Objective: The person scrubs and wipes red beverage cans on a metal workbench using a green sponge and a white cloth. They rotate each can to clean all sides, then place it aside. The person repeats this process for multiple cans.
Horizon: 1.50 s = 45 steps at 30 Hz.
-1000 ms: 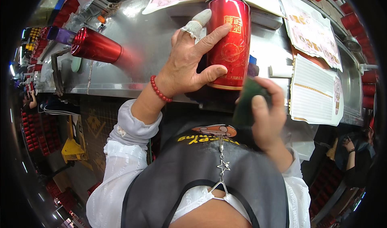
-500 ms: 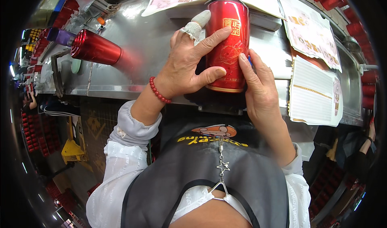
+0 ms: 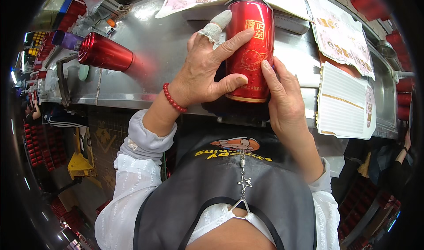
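Note:
A glossy red cylindrical bottle (image 3: 251, 46) with gold print lies on the metal worktable, its dark angular end pointing away from me. Across its left side reaches my left hand (image 3: 201, 68), open, with the index finger and thumb laid apart on the printed surface. Another finger of that hand wears a white finger cot (image 3: 221, 20) and stays raised off the bottle. My right hand (image 3: 287, 91) grips the lower right side, thumb on the front and the other fingers along the edge, partly hidden. What supports the bottle underneath is mostly hidden.
A second red bottle (image 3: 106, 51) lies to the left, beside a purple object (image 3: 66, 40). Printed sheets (image 3: 340, 33) and a stack of white backing sheets (image 3: 342, 104) are at the right. More sheets (image 3: 190, 0) lie along the far side of the metal table (image 3: 168, 38).
Both hands keep their places on the bottle. The bottle's print sits slightly farther right, as if it had turned a little.

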Available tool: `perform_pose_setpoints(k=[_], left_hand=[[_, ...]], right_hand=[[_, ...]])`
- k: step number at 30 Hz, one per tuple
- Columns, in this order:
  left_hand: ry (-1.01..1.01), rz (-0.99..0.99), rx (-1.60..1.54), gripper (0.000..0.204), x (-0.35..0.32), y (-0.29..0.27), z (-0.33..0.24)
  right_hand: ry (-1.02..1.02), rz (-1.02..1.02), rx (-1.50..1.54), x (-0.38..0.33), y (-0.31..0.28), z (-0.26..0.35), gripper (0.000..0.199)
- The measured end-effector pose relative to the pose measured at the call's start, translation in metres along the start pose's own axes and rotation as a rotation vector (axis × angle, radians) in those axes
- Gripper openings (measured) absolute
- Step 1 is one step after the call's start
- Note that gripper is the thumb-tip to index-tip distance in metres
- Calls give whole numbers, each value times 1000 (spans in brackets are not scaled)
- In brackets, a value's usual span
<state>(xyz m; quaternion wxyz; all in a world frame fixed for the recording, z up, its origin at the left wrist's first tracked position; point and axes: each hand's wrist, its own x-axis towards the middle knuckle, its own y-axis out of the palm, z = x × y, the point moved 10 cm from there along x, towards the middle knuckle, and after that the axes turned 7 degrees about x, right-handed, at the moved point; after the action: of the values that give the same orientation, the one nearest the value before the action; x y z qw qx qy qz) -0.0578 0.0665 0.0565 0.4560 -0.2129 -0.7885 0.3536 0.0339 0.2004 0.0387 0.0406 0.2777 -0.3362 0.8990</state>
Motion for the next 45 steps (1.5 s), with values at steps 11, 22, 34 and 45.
perform_pose_setpoints(k=[11, 22, 34, 45], left_hand=[[-56, 65, 43, 93, 3, -3, -4], [-469, -108, -585, 77, 2, 14, 41], [-609, -88, -734, 70, 15, 46, 62], [-615, -155, -839, 70, 14, 45, 60]], right_hand=[[-75, 289, 7, 102, -32, 4, 23], [-150, -10, -322, 116, -52, -15, 35], [-108, 130, -196, 63, -14, -16, 73], [331, -74, 360, 63, -58, -56, 30]])
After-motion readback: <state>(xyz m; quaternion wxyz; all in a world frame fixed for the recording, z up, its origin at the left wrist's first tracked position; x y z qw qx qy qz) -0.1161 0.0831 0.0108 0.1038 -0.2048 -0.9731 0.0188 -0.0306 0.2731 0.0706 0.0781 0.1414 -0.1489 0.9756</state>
